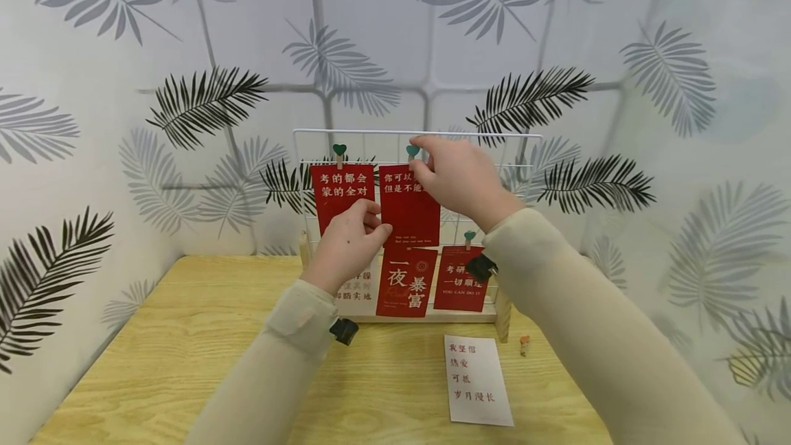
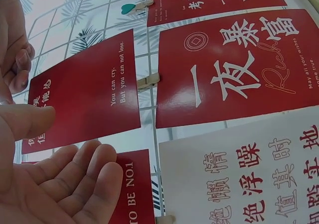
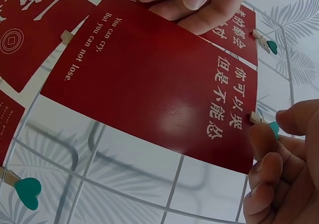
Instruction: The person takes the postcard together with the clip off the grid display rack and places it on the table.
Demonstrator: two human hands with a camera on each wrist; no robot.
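Observation:
A red card with white lettering hangs at the upper middle of a white wire grid, under a small wooden clip with a teal heart. My right hand holds this clip with thumb and index finger curled about the heart. In the right wrist view, the teal heart shows between those fingertips. My left hand is at the card's lower left edge, fingers loosely bent and apart from the thumb. In the left wrist view, its thumb overlaps the card.
Another red card hangs at left under a green heart clip. Below are a white card and two red cards. A white card and an orange heart clip lie on the wooden table.

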